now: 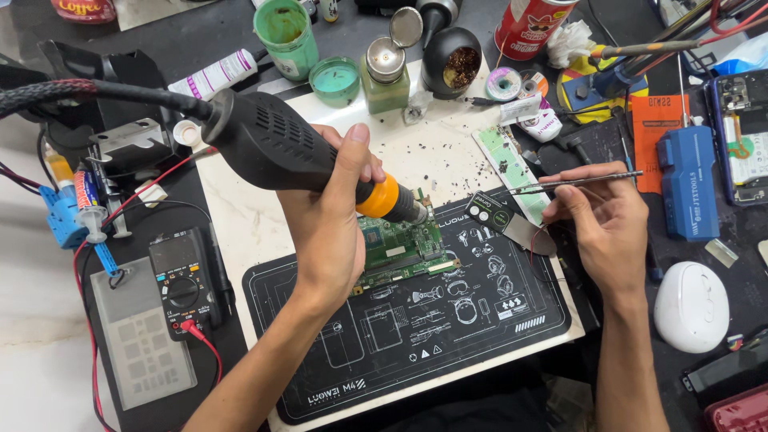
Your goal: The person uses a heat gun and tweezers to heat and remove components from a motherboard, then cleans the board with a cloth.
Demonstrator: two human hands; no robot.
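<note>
1. Cluttered repair surface (pixel 240 232) is carrying a black work mat (pixel 400 352).
2. Left hand (pixel 332 216) is clamped round a hot-air gun (pixel 272 144), nozzle slanting down-right onto the green circuit board (pixel 400 252) just beyond its fingertips.
3. Right hand (pixel 604 224) is pinching tweezers (pixel 572 182) shut, lying level, board well to its left; left hand nearer.
</note>
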